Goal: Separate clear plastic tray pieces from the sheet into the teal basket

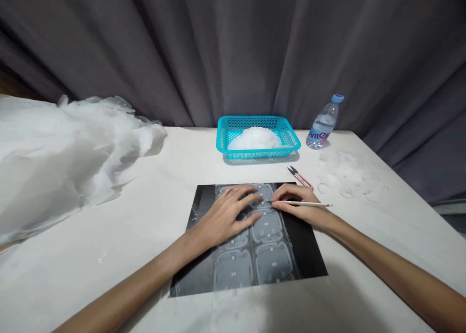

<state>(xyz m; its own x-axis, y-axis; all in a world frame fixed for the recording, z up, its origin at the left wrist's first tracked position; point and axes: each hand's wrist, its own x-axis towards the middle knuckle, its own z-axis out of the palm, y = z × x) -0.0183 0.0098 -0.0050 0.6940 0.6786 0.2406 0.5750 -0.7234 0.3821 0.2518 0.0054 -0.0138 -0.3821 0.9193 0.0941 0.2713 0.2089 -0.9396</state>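
Note:
A black mat lies on the white table in front of me. On it rests a clear plastic sheet moulded into several rounded rectangular cells. My left hand lies flat on the sheet's upper left, fingers stretched out and pressing it down. My right hand is closed in a pinch on a thin white stick, whose tip touches the sheet near my left fingertips.
A turquoise basket with white pieces stands behind the mat. Pink snips lie right of the mat, clear plastic scraps further right, a water bottle behind them. A heap of white plastic film fills the left.

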